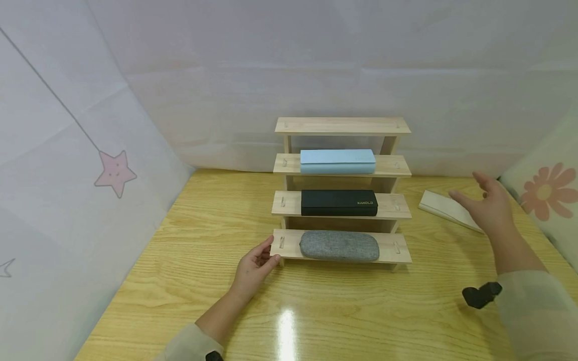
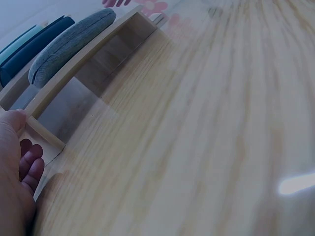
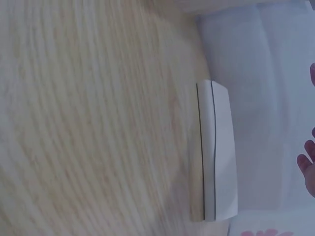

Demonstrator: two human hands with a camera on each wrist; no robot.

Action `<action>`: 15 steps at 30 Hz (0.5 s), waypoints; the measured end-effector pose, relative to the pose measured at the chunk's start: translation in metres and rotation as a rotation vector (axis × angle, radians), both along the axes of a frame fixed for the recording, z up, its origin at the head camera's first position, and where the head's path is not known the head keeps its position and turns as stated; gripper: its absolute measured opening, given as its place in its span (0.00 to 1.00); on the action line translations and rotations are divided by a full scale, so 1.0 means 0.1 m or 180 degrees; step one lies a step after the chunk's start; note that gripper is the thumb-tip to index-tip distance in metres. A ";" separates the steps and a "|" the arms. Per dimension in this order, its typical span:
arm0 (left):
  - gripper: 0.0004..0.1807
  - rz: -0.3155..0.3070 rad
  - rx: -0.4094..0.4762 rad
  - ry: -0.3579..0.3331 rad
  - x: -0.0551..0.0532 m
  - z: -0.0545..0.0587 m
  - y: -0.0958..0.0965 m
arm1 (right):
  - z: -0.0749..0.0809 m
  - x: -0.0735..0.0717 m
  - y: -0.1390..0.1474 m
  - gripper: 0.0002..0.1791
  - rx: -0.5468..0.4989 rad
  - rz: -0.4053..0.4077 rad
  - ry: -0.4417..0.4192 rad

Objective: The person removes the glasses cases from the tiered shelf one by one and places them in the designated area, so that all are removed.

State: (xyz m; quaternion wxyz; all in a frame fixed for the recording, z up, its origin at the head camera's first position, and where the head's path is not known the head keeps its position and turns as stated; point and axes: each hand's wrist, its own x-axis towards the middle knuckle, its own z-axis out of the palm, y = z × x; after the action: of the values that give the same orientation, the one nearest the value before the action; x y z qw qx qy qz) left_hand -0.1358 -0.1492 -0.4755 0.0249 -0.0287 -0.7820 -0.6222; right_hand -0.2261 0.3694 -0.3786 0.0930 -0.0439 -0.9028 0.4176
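A stepped wooden display rack (image 1: 341, 125) carries a light blue glasses case (image 1: 337, 162), a black glasses case (image 1: 338, 203) lettered KANOLD and a grey fabric glasses case (image 1: 339, 246), one per tier below the top board. At the lowest tier's left end, my left hand (image 1: 250, 273) grips the board, its thumb on the near corner in the left wrist view. On the right, my right hand (image 1: 493, 208) hovers with fingers spread over a white glasses case (image 1: 440, 204), holding nothing. Part of that case is hidden behind the hand; the right wrist view shows its long side (image 3: 224, 152).
The rack stands on a wood-grain table (image 1: 203, 220) near its back edge. White cloth (image 1: 316, 60) hangs behind and at both sides, printed with a pink star (image 1: 115, 173) at left and a flower (image 1: 546, 193) at right.
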 end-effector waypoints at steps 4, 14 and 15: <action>0.29 0.0002 -0.0023 0.0005 0.00 0.00 0.00 | 0.07 -0.01 -0.06 0.50 -0.0013 0.0034 -0.0030; 0.28 -0.0004 0.0007 -0.0024 0.02 0.04 0.00 | 0.21 -0.06 -0.19 0.49 -0.0100 0.0115 -0.0051; 0.28 -0.0006 0.0011 -0.0022 0.02 0.04 0.00 | 0.22 -0.06 -0.19 0.48 -0.0139 0.0122 -0.0068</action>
State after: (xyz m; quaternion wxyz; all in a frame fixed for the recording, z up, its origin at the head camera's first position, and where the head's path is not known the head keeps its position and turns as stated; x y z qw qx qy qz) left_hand -0.1336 -0.1491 -0.4713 0.0217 -0.0273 -0.7809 -0.6236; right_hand -0.2324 0.3500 -0.3563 0.0744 -0.0331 -0.8951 0.4384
